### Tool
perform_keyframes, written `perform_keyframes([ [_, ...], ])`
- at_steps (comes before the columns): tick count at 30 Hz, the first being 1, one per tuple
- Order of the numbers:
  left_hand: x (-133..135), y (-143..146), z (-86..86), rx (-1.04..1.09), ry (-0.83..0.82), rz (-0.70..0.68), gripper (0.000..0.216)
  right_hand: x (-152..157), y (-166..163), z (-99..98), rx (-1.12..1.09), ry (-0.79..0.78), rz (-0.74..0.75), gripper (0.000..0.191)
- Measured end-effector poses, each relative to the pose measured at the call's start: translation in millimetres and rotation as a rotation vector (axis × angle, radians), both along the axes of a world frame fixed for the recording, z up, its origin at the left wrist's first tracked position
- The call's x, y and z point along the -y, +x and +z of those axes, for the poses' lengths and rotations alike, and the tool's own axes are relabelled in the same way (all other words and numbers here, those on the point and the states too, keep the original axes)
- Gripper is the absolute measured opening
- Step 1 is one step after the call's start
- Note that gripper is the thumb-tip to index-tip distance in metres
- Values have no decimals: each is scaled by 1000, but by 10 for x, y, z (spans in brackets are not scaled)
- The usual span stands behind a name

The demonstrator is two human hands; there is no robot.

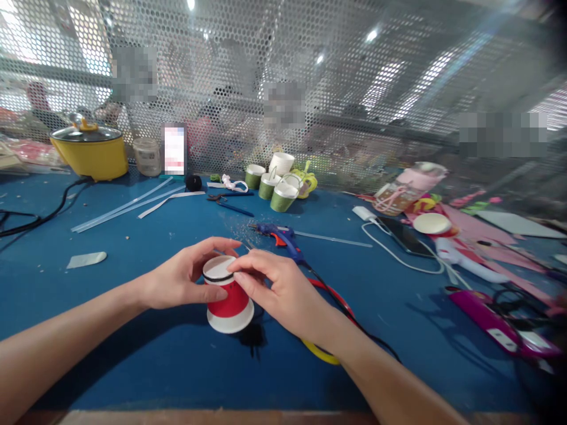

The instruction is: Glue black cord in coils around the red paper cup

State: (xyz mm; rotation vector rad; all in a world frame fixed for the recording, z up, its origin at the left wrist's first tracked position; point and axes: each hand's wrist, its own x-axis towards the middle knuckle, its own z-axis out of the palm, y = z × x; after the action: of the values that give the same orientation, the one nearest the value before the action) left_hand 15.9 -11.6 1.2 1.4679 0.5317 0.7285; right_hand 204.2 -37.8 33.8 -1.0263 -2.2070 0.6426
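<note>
A paper cup [228, 302] stands upside down on the blue table, white with a red band round its middle. A thin black cord [218, 280] circles it just below its upturned base. My left hand [188, 274] wraps round the cup's left and far side, its thumb pressed on the red band. At the cup's upper right edge, my right hand [281, 286] pinches with thumb and fingers where the cord runs; the cord's end is hidden there. A blue glue gun [283, 236] with a red trigger lies beyond my right hand. Behind the cup a black plug [253, 337] lies on the table.
Several green-wrapped cups [269, 184], pliers [233, 200] and clear glue sticks [119, 206] lie further back. A yellow pot [95, 154] stands at left before the perforated metal screen. To the right are a phone [404, 235] with a white cable and a purple power strip [491, 324].
</note>
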Motion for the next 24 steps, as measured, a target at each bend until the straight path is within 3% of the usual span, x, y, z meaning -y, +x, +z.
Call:
perform_keyframes([
  [5,-1,-7,7,-41,73,3,58,-5,5,-15,53,65,-7,17],
  [12,-11,-81,52,-205,306,46,58,-15,4,-19,52,74,-13,16],
  [24,-83,-142,55,-232,384,86,56,-39,22,-36,6,58,-12,18],
])
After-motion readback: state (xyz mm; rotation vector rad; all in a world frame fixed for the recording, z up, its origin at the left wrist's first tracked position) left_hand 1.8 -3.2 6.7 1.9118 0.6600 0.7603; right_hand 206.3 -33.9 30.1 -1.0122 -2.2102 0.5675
